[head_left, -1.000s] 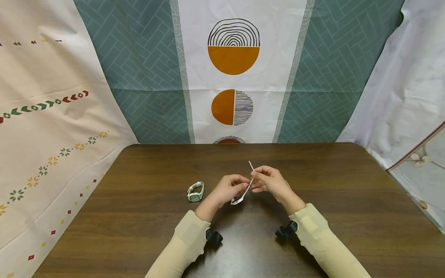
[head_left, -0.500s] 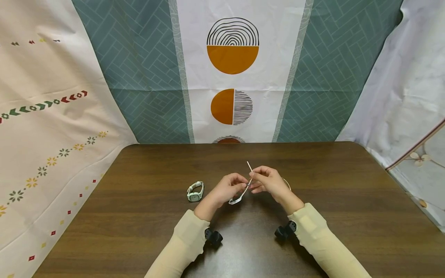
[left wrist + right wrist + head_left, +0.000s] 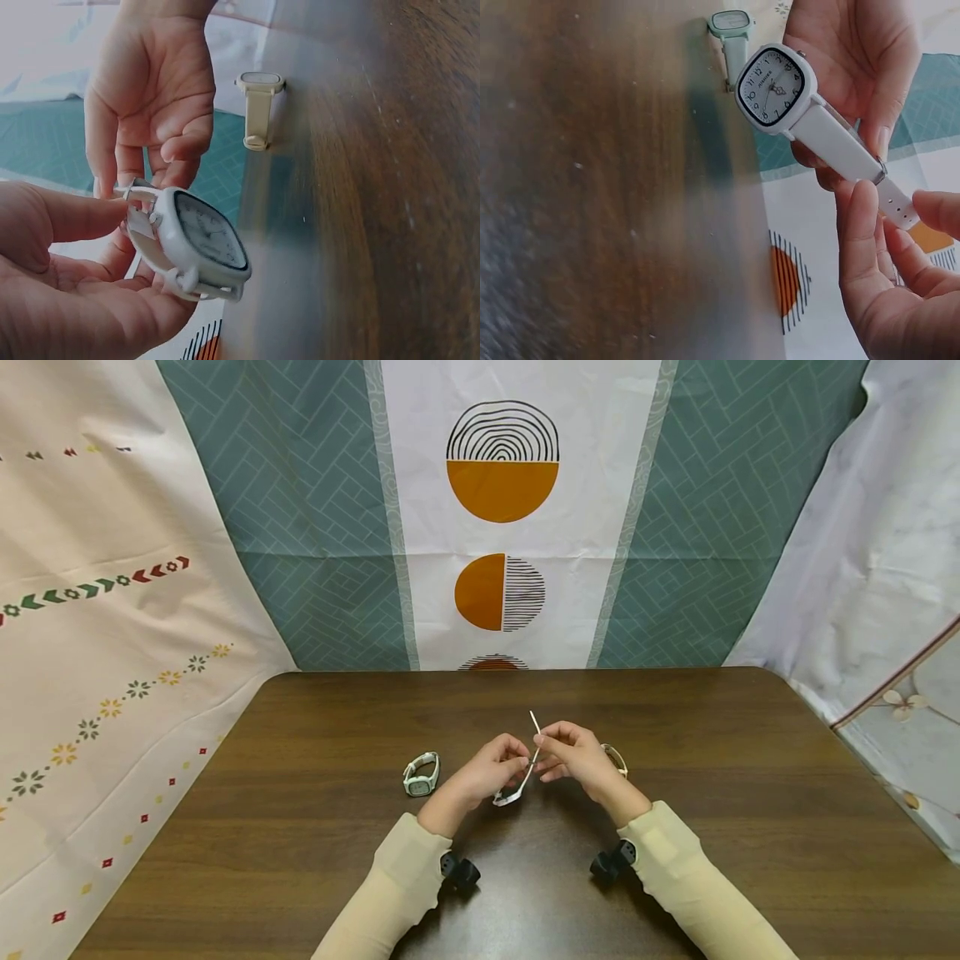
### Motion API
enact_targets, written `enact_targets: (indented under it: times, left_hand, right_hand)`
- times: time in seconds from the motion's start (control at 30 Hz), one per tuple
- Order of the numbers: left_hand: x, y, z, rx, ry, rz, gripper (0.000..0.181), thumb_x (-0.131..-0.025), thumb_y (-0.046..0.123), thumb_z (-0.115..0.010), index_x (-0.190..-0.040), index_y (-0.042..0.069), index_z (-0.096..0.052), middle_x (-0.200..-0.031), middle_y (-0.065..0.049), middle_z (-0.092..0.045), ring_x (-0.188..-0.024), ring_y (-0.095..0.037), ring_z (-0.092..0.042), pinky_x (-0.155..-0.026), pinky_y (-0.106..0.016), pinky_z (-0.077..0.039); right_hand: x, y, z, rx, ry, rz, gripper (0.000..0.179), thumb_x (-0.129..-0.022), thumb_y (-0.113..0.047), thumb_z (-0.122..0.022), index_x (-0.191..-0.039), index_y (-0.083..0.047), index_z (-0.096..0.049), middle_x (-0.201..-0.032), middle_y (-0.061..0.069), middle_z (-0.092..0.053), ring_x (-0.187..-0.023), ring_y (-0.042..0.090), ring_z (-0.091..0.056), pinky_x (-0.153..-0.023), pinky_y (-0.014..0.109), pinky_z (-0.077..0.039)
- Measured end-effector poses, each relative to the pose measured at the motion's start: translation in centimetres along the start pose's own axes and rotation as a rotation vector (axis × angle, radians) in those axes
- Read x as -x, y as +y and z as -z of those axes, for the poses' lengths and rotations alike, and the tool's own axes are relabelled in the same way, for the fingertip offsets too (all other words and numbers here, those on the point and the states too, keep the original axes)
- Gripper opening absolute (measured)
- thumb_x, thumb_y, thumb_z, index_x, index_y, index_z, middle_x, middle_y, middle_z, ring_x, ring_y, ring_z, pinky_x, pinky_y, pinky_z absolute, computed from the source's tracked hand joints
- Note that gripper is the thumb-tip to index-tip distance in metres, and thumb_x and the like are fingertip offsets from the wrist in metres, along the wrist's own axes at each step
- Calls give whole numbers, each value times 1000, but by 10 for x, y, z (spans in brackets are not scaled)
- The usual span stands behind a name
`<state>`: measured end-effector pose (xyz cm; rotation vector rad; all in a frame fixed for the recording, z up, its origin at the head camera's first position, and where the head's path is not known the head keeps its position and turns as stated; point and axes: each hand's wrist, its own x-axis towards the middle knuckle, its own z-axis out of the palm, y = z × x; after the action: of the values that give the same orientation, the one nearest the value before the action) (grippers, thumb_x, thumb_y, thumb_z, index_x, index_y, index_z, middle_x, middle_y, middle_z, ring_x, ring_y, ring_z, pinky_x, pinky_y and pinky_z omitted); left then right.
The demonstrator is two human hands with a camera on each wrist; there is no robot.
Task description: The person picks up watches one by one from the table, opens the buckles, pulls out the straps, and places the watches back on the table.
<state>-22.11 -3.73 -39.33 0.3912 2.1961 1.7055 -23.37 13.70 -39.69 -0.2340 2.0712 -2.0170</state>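
The white watch (image 3: 777,86) is above the table (image 3: 300,860); the left hand (image 3: 490,769), fingers curled, pinches it near the buckle (image 3: 881,171); the right hand (image 3: 577,758) pinches the strap (image 3: 834,139). Strap-threading seems in hand; next calls for a steady buckle.

Two hands (image 3: 75,307) (image 3: 154,90) hold a white watch (image 3: 206,232) — a cream watch (image 3: 259,109) sits well apart

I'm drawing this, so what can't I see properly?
Left wrist: time on the yellow watch, too small.
Right wrist: time on the green watch, too small.
Head: time on the white watch, too small.
Head: part of the yellow watch, behind the right hand.
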Motion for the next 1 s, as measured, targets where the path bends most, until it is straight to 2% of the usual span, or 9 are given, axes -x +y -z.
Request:
enact_targets:
  times: [0.1, 0.2, 0.37, 0.57, 0.7, 0.87, 1.0]
  left_hand:
    - [1, 0, 0, 15, 2, 6, 12, -96, 0, -47, -106, -7, -48, -90, -14, -57, -84, -22, -60, -74, -33, -52]
    - [0, 0, 0, 33, 12, 11, 11, -96, 0, -47, -105, -6, -47, -91, -15, -57, -84, -24, -62, -72, -32, -53]
    - [-1, 1, 1, 67, 26, 33, 11, -97, 1, -45, -106, -5, -45, -92, -14, -56, -80, -20, -64, -68, -29, -53]
    - [-2, 3, 1, 105, 36, 43, 12, -96, 2, -50, -104, -4, -44, -87, -11, -56, -73, -14, -62, -63, -25, -51]
    - [-2, 3, 1, 110, 52, 47, 13, -95, 1, -50, -105, -5, -44, -88, -10, -56, -76, -19, -64, -63, -24, -50]
    - [-4, 2, 0, 108, 83, 43, 12, -96, 0, -47, -106, -6, -44, -91, -14, -57, -79, -21, -65, -66, -27, -52]
    - [-4, 2, 2, 125, 98, 30, 10, -97, -1, -45, -106, -6, -43, -91, -13, -56, -74, -15, -61, -67, -29, -54]
  right_hand:
    - [0, 2, -2, 1, -4, -4, 21, -96, -12, -55, -106, 6, -52, -81, -1, -58, -66, 13, -65, -58, 27, -56]
    - [0, 3, -3, 7, -13, -4, 24, -95, -11, -55, -109, 8, -51, -82, -1, -59, -65, 13, -65, -58, 26, -56]
    - [-1, 4, -4, 26, -35, 9, 28, -93, -7, -57, -112, 12, -49, -84, 1, -62, -68, 13, -65, -61, 27, -56]
    - [-3, 6, -5, 32, -83, 39, 36, -87, -2, -63, -115, 15, -47, -85, 4, -61, -74, 11, -64, -68, 32, -57]
    - [-4, 8, -4, 30, -100, 60, 41, -85, 0, -66, -116, 16, -46, -85, 5, -63, -77, 10, -63, -70, 34, -57]
    - [-4, 9, -3, 44, -110, 73, 41, -81, 6, -64, -117, 18, -46, -84, 4, -64, -77, 10, -63, -70, 30, -57]
    - [-4, 10, -2, 46, -118, 75, 41, -80, 8, -61, -116, 19, -45, -83, 4, -64, -78, 10, -64, -71, 28, -57]
